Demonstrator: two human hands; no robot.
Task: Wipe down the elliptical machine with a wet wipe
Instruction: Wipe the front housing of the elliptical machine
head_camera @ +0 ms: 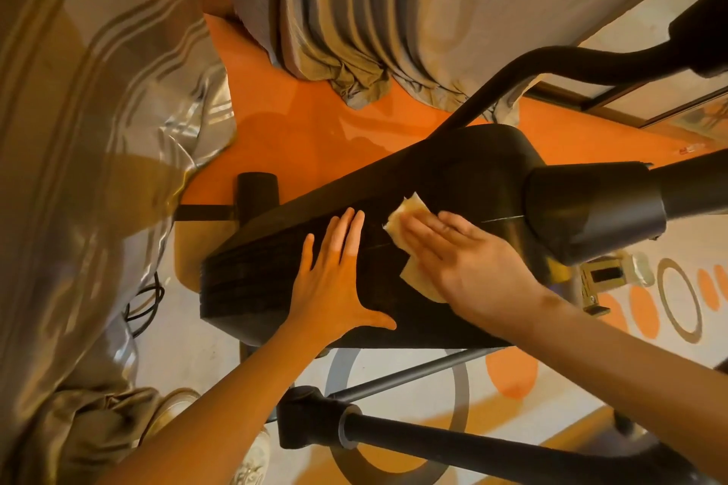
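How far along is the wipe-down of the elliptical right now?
Midway at best. No finished area can be told apart from this view. In hand: the right hand presses the wet wipe flat on the black housing, while the left hand rests beside it. Left: the handlebar arm and lower bar are untouched.

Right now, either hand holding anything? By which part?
Nothing gripped. Right hand presses the wet wipe flat under straight fingers, over its middle; left hand rests on the black housing.

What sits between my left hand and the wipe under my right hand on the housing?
Nothing: in the head view only bare black housing, crossed by a thin seam line, separates the left hand from the wet wipe pressed flat by the right hand.
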